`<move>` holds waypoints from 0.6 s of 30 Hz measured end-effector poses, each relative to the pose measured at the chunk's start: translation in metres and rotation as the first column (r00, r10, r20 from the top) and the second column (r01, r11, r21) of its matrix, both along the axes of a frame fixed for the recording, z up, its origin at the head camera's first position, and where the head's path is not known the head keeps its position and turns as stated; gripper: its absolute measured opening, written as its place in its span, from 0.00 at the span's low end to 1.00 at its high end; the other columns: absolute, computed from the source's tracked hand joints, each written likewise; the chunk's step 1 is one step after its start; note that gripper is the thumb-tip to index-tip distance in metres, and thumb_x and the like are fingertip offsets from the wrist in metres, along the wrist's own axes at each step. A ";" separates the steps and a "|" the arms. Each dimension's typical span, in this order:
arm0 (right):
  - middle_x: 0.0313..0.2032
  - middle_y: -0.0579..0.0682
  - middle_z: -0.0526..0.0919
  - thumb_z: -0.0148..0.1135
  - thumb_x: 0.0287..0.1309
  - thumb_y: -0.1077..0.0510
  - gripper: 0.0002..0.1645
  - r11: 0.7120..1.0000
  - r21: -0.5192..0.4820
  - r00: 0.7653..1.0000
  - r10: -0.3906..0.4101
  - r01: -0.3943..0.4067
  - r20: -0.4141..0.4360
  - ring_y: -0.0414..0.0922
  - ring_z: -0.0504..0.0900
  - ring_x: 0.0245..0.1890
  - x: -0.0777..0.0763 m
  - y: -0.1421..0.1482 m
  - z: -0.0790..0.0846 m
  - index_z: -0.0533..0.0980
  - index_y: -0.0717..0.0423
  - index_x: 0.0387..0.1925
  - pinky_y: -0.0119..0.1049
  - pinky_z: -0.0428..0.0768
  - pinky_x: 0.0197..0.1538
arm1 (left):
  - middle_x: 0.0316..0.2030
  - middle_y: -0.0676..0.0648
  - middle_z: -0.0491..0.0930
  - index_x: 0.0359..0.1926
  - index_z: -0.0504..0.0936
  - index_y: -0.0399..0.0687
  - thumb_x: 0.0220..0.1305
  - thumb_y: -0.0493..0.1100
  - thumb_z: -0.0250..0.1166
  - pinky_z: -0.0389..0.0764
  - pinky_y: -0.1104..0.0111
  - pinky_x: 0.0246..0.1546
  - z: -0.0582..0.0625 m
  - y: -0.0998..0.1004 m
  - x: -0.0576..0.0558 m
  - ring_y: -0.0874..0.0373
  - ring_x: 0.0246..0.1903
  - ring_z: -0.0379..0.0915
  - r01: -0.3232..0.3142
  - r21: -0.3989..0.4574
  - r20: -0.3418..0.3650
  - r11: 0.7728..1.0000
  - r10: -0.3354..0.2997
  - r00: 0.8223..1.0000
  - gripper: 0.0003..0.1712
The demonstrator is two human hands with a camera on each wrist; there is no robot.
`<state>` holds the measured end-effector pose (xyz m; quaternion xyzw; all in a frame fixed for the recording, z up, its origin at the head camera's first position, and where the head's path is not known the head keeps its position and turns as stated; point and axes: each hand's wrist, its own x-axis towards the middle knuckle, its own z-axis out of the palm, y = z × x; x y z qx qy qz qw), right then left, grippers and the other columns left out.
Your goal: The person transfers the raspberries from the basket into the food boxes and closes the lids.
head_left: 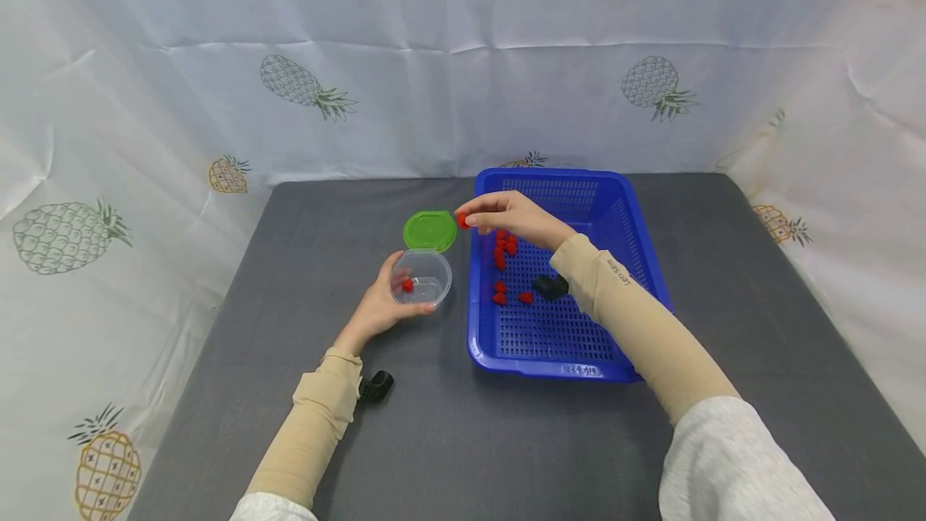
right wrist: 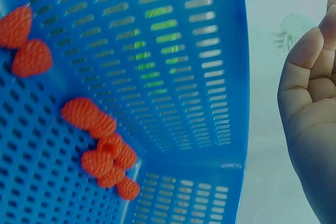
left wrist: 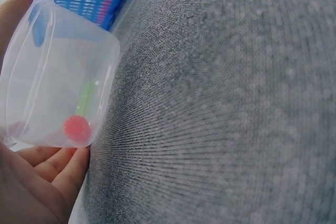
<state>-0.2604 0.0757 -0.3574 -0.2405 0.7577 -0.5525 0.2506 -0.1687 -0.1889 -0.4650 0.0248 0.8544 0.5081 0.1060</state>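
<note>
My left hand holds a clear round plastic container by its side, with thumb and fingers spread around it. One red raspberry lies at the container's bottom. Above the blue basket's left rim, my right hand pinches another raspberry between thumb and fingertips, up and to the right of the container. In the right wrist view that hand shows at the right edge, the pinched berry out of sight. Several raspberries lie along one side of the basket floor.
The blue slotted basket stands right of the container on a grey cloth-covered table. Behind the container lies a green lid. Small black devices sit at both wrists. White pineapple-print curtains surround the table.
</note>
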 end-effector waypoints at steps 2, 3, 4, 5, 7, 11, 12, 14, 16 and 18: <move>0.44 0.43 0.82 0.58 0.62 0.55 0.22 1.000 -0.006 1.000 0.009 -0.009 0.000 0.50 0.77 0.44 0.005 -0.005 0.006 0.74 0.59 0.56 0.43 0.76 0.50 | 0.66 0.41 0.63 0.71 0.42 0.59 0.37 0.57 0.77 0.63 0.51 0.66 0.000 0.000 0.000 0.47 0.66 0.60 -0.003 -0.005 0.004 1.000 0.003 1.000 0.67; 0.44 0.43 0.83 0.58 0.61 0.54 0.22 1.000 -0.010 1.000 0.010 -0.010 -0.002 0.49 0.77 0.44 0.005 -0.008 0.006 0.74 0.58 0.55 0.44 0.76 0.51 | 0.66 0.41 0.63 0.71 0.42 0.59 0.37 0.57 0.77 0.62 0.51 0.66 -0.001 0.000 0.000 0.47 0.66 0.60 -0.005 -0.005 0.005 1.000 0.005 1.000 0.67; 0.44 0.43 0.83 0.58 0.61 0.54 0.21 1.000 -0.015 1.000 0.013 -0.013 -0.005 0.47 0.78 0.44 0.005 -0.011 0.006 0.75 0.57 0.54 0.45 0.76 0.53 | 0.66 0.41 0.63 0.71 0.42 0.59 0.37 0.58 0.77 0.62 0.51 0.66 -0.001 0.000 0.000 0.47 0.66 0.60 -0.007 -0.009 0.007 1.000 0.007 1.000 0.67; 0.45 0.44 0.83 0.59 0.61 0.54 0.20 1.000 -0.022 1.000 0.017 -0.017 -0.007 0.46 0.78 0.45 0.005 -0.013 0.006 0.76 0.55 0.54 0.47 0.75 0.54 | 0.66 0.41 0.63 0.71 0.42 0.59 0.37 0.58 0.77 0.62 0.51 0.66 -0.001 0.000 0.000 0.47 0.66 0.60 -0.008 -0.012 0.010 1.000 0.008 1.000 0.67; 0.46 0.45 0.83 0.59 0.60 0.53 0.20 0.999 -0.029 1.000 0.025 -0.025 -0.012 0.44 0.79 0.47 0.003 -0.018 0.002 0.77 0.53 0.53 0.46 0.75 0.55 | 0.66 0.41 0.62 0.71 0.42 0.60 0.37 0.59 0.77 0.62 0.51 0.66 -0.001 0.000 0.000 0.47 0.66 0.60 -0.011 -0.020 0.014 1.000 0.011 1.000 0.67; 0.47 0.45 0.83 0.61 0.59 0.52 0.18 0.999 -0.027 0.999 0.037 -0.038 -0.025 0.46 0.79 0.50 -0.001 -0.029 -0.005 0.78 0.51 0.51 0.42 0.77 0.54 | 0.66 0.42 0.62 0.71 0.41 0.61 0.36 0.60 0.77 0.62 0.50 0.66 -0.001 0.001 0.000 0.47 0.66 0.60 -0.014 -0.026 0.019 1.000 0.014 1.000 0.68; 0.47 0.45 0.84 0.61 0.59 0.52 0.18 0.999 -0.019 0.999 0.039 -0.039 -0.030 0.46 0.79 0.50 -0.001 -0.032 -0.005 0.78 0.51 0.50 0.40 0.77 0.53 | 0.66 0.42 0.62 0.71 0.41 0.60 0.36 0.60 0.77 0.62 0.50 0.66 -0.001 0.001 0.000 0.47 0.66 0.60 -0.014 -0.025 0.017 1.000 0.014 1.000 0.68; 0.46 0.46 0.84 0.61 0.59 0.52 0.18 0.999 -0.010 0.998 0.044 -0.045 -0.039 0.46 0.79 0.48 -0.001 -0.036 -0.006 0.79 0.52 0.50 0.39 0.77 0.52 | 0.66 0.42 0.62 0.71 0.41 0.61 0.36 0.61 0.77 0.63 0.50 0.65 -0.001 0.001 -0.001 0.47 0.66 0.60 -0.013 -0.026 0.013 1.000 0.013 1.000 0.68; 0.45 0.46 0.84 0.61 0.59 0.52 0.18 0.999 0.010 0.998 0.048 -0.047 -0.050 0.45 0.80 0.46 -0.001 -0.041 -0.006 0.79 0.51 0.50 0.39 0.78 0.50 | 0.66 0.42 0.63 0.71 0.41 0.60 0.36 0.61 0.77 0.63 0.50 0.65 -0.002 0.001 -0.001 0.47 0.65 0.61 -0.011 -0.026 0.007 1.000 0.011 1.000 0.68; 0.44 0.47 0.85 0.61 0.59 0.51 0.18 0.998 0.026 0.997 0.060 -0.058 -0.055 0.44 0.81 0.43 -0.001 -0.045 -0.007 0.79 0.51 0.50 0.38 0.79 0.49 | 0.66 0.42 0.63 0.72 0.41 0.60 0.36 0.62 0.76 0.64 0.50 0.65 -0.002 0.001 -0.001 0.47 0.65 0.61 -0.011 -0.030 0.005 0.999 0.011 1.000 0.68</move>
